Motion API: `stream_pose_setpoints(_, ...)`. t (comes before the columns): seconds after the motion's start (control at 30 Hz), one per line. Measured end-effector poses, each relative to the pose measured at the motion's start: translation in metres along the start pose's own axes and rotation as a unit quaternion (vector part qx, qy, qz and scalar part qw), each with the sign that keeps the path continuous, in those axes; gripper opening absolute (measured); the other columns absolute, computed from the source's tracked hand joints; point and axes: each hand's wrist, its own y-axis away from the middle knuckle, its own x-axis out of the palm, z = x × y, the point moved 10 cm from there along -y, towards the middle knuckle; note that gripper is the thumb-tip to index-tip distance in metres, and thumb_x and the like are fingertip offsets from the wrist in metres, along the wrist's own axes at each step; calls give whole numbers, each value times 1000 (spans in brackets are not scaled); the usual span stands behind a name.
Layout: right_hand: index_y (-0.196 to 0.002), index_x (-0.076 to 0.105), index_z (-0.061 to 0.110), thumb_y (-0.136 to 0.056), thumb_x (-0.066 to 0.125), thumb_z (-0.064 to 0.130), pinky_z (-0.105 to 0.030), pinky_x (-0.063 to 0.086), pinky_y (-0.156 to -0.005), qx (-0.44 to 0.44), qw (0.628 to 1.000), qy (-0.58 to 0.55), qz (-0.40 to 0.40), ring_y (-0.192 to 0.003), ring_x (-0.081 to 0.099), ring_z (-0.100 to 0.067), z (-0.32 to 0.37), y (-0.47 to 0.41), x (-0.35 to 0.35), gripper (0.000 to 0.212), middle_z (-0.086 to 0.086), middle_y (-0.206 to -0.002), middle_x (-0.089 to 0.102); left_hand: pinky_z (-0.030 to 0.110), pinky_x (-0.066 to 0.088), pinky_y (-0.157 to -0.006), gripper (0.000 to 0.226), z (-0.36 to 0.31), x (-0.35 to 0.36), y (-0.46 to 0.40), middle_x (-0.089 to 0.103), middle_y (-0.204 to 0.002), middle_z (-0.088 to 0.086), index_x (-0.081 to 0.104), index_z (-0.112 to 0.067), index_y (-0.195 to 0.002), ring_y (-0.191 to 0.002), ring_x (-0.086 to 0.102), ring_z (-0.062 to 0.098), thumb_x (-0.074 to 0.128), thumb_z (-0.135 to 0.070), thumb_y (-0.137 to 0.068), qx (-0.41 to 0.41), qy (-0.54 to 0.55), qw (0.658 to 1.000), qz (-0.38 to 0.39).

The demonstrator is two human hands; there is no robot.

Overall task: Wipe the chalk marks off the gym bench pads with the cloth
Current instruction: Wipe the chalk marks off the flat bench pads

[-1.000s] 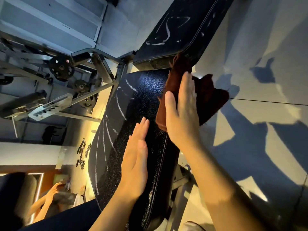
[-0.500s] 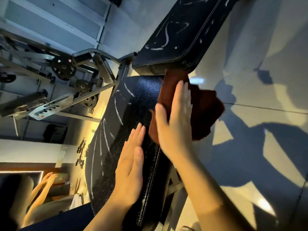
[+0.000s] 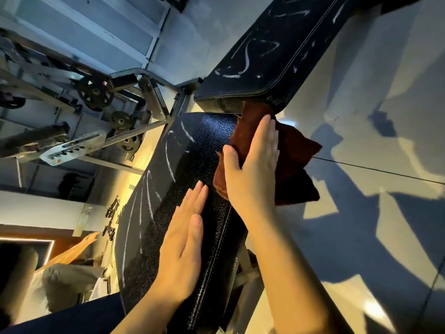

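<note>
Fingers of the right hand [image 3: 252, 169] lie straight and together, pressing the brown cloth [image 3: 296, 165] flat at the seat pad's [image 3: 207, 141] upper right edge, centre frame; half a second ago it sat lower, so the stroke runs toward the back pad [image 3: 277, 49]. Left hand [image 3: 183, 247] stays flat, fingers together, bracing. Chalk marks [image 3: 168, 157] left of the cloth remain untouched.

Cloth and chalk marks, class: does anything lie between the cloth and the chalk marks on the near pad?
Nothing visible. The right hand presses the cloth at the pad's right edge; bare black pad separates it from the chalk marks. The left hand rests flat nearer.
</note>
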Motion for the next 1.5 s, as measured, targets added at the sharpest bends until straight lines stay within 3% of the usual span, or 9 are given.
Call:
stream_pose_setpoints(0.2, -153, -6, 30, -97, 33, 53, -24, 2, -120, -68, 996, -50, -17, -149, -5, -5, -5, 97, 9, 72, 12, -160, -7, 42, 13, -121, 52, 4, -2, -1, 30, -150, -30, 38, -50, -141, -144, 19, -1, 18, -64, -95, -30, 8, 999, 8)
stream_pose_setpoints(0.37, -153, -6, 23, -98, 48, 33, -29, -1, -122, -28, 999, -33, -1, -148, -8, -7, -4, 34, 4, 78, 6, -162, -7, 40, 15, -121, 51, 2, -4, 0, 34, -150, -26, 40, -36, -141, -143, 22, 0, 20, -53, -98, -32, 20, 999, 5)
stream_pose_setpoints(0.53, -155, 17, 14, -99, 49, 26, -45, 15, -120, 15, 1000, 22, 3, -149, 13, -24, 3, -40, -8, 65, -7, -160, 22, 28, 13, -121, 51, 2, -3, -1, 32, -149, -30, 39, -40, -141, -143, 20, -3, 17, -55, -97, -29, 1, 1000, 3)
stream_pose_setpoints(0.67, -155, -1, 20, -101, 44, 26, -35, 3, -122, -30, 999, 14, 3, -150, -4, -14, 4, 15, 2, 71, -1, -164, -2, 29, 12, -121, 51, 3, -4, -2, 33, -150, -27, 39, -39, -141, -143, 21, -3, 17, -54, -97, -13, 0, 1000, -3)
stream_pose_setpoints(0.83, -143, -23, 53, -93, 27, 50, -17, -6, -117, -71, 997, -33, 12, -145, -16, 3, -1, 106, 17, 71, 29, -154, -23, 28, 16, -120, 54, 6, -5, 0, 31, -148, -33, 38, -42, -138, -142, 23, -5, 18, -65, -94, -25, 36, 999, -13)
stream_pose_setpoints(1.1, -156, 10, 21, -98, 51, 25, -36, 5, -122, 21, 997, -74, -3, -149, 5, -14, -10, -21, -4, 71, 1, -163, 10, 24, 13, -120, 55, 5, -2, 0, 28, -149, -34, 36, -40, -142, -142, 18, -8, 16, -59, -94, -34, 20, 999, 9)
stream_pose_setpoints(1.27, -155, 0, 12, -104, 38, 33, -35, 3, -122, 13, 1000, -26, -11, -150, -1, -15, -7, -13, -2, 67, -5, -164, 0, 35, 13, -120, 55, 5, -3, -2, 27, -152, -30, 34, -36, -144, -143, 18, -4, 16, -57, -96, -17, 5, 1000, 6)
stream_pose_setpoints(1.4, -151, -14, 23, -100, 30, 49, -16, -8, -117, -28, 999, -9, 20, -147, -13, -3, -8, 60, 8, 72, 6, -162, -15, 35, 13, -121, 62, 9, -1, -4, 28, -153, -25, 34, -38, -142, -143, 18, -4, 15, -69, -93, -12, 18, 1000, 5)
stream_pose_setpoints(1.5, -147, -23, 41, -96, 11, 64, -18, -2, -118, -54, 997, 9, 60, -146, -14, 1, -11, 137, 22, 66, 20, -158, -23, 37, 11, -122, 53, 12, 0, -6, 27, -151, -26, 33, -44, -137, -142, 18, -7, 16, -65, -92, -24, 29, 999, 14)
